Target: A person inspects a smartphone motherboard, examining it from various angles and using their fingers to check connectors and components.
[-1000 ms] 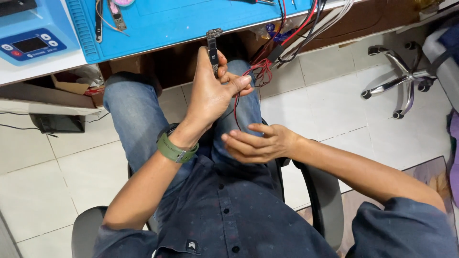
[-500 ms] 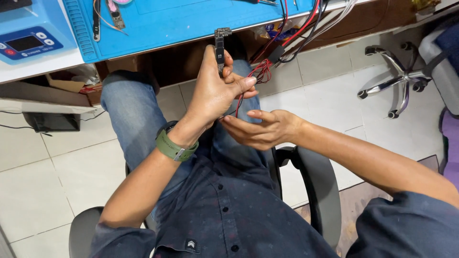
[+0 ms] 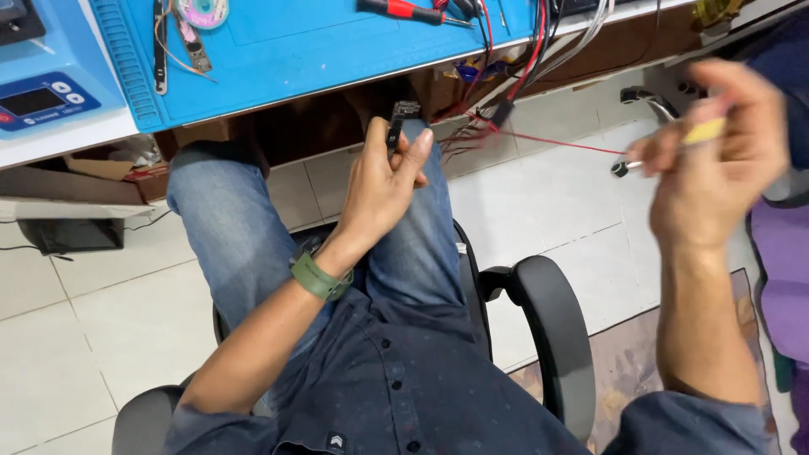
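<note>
Seen from the head camera, the person sits in a black office chair [image 3: 552,337] with jeans-clad knees under the edge of the bench [image 3: 337,42], which is covered by a blue mat. The left hand [image 3: 383,181], with a green band [image 3: 320,276] at the wrist, is clenched around a small dark clip-like part [image 3: 398,122], held upright just below the bench edge above the lap. A thin red wire [image 3: 556,141] runs taut from the tangle of cables [image 3: 506,93] hanging off the bench toward the right hand [image 3: 716,156]. That hand is raised well apart to the right and blurred; its fingers pinch a slim tool with a yellow grip [image 3: 704,131]. On the bench lie a red-handled screwdriver [image 3: 404,8], a solder reel [image 3: 202,12] and a blue meter box [image 3: 38,93].
</note>
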